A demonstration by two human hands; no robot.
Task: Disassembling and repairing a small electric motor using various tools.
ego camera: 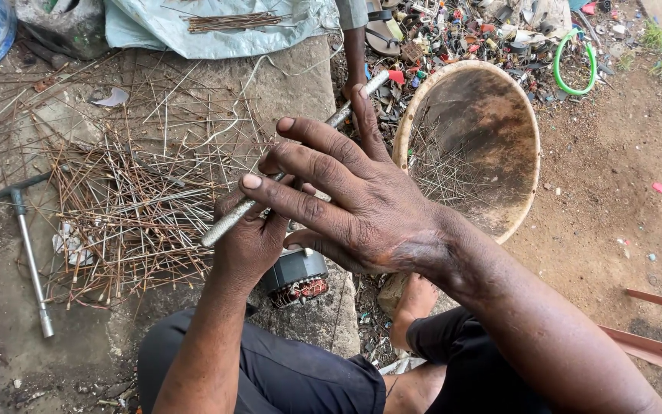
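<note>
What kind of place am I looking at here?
Probably an outdoor scrap-salvage spot on bare ground. A heap of thin metal rods lies on a stone slab, mixed scrap pieces are piled behind a worn basin, and the left hand grips a metal bar over a motor stator.

Soft, even daylight falls over the scene, bright enough to show detail without harsh contrast. Shadows are faint and diffuse, gathering under the right hand [354, 207] and inside the tan basin [515, 107], whose far wall sits darker. A pale sheen glints on the metal rod [224, 222] and on the knuckles. Focus is sharp across the middle. The ground [614, 230] at the right edge looks slightly washed out, and the corners bend a little.
</note>
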